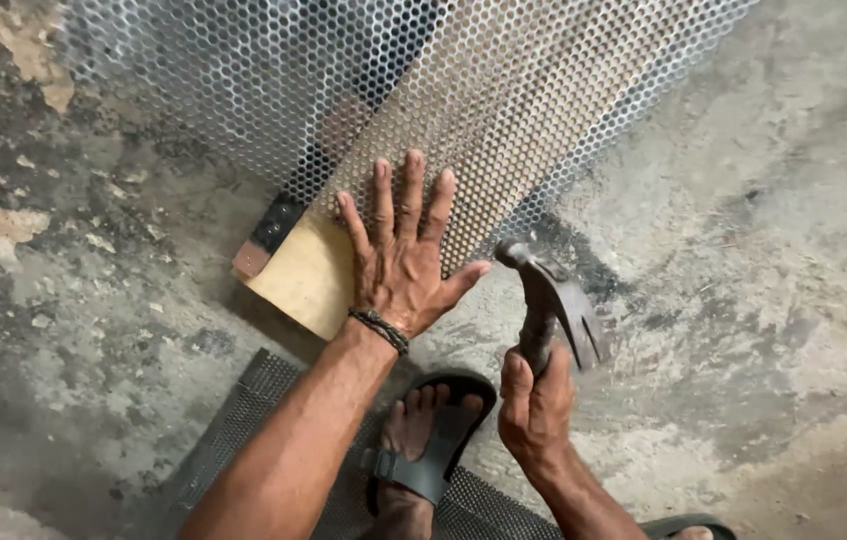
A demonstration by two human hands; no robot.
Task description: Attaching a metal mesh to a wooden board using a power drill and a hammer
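My left hand (399, 255) lies flat with fingers spread, pressing the near corner of a perforated metal sheet (504, 90) against a pale wooden plank (304, 275) underneath. A braided band circles that wrist. My right hand (534, 405) grips the handle of a dark claw hammer (554, 300), its head raised just right of the left thumb, close to the sheet's lower edge. The plank continues under the mesh and shows dimly through the holes.
Rough stained concrete floor (744, 250) lies all around. A dark mesh mat (244, 430) lies under my arm. My foot in a black sandal (434, 440) rests on it; another sandal (689, 525) shows at the bottom edge.
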